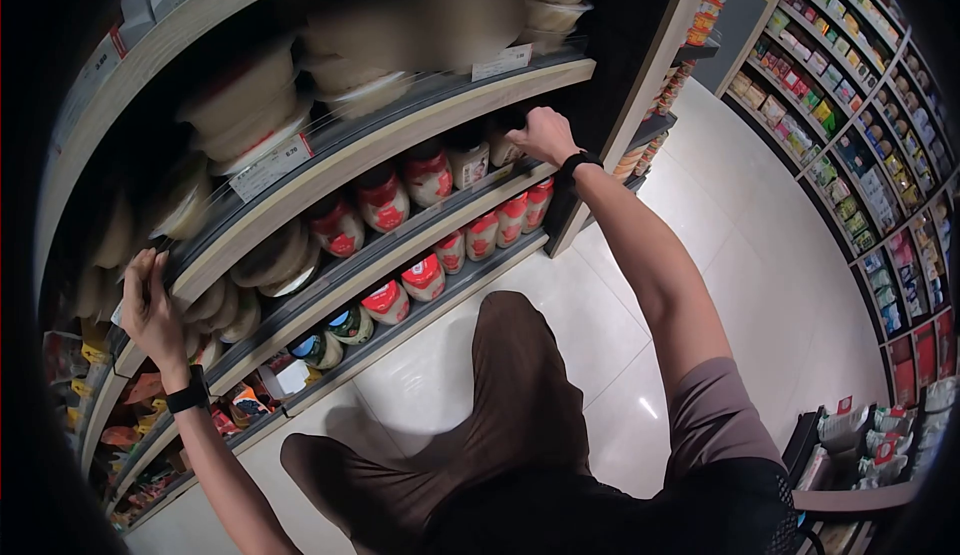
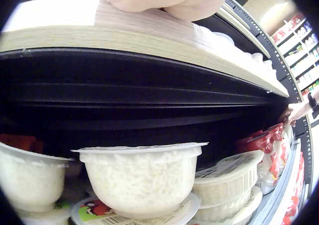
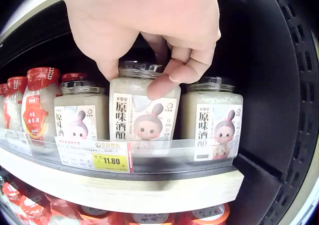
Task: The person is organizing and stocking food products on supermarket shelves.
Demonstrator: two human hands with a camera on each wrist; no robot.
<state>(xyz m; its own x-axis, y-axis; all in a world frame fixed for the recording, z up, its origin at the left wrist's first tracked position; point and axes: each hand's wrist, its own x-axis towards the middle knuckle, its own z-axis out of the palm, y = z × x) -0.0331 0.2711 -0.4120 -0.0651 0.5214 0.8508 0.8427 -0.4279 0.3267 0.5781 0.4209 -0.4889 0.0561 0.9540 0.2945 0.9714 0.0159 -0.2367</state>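
- Closest to the right wrist camera, the right hand grips the middle jar near its dark lid, thumb and fingers on either side.
- Three matching jars stand on the shelf, the middle one between two others; labels read "原味酒酿".
- One price tag says "11.80".
- Left hand: fingers loosely bent, resting on a higher shelf edge.
- Six red-topped jars line the lowest row, beside two with blue-green tops.

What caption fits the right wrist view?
Right hand gripping the middle jar of three with cartoon labels, behind a clear shelf lip.
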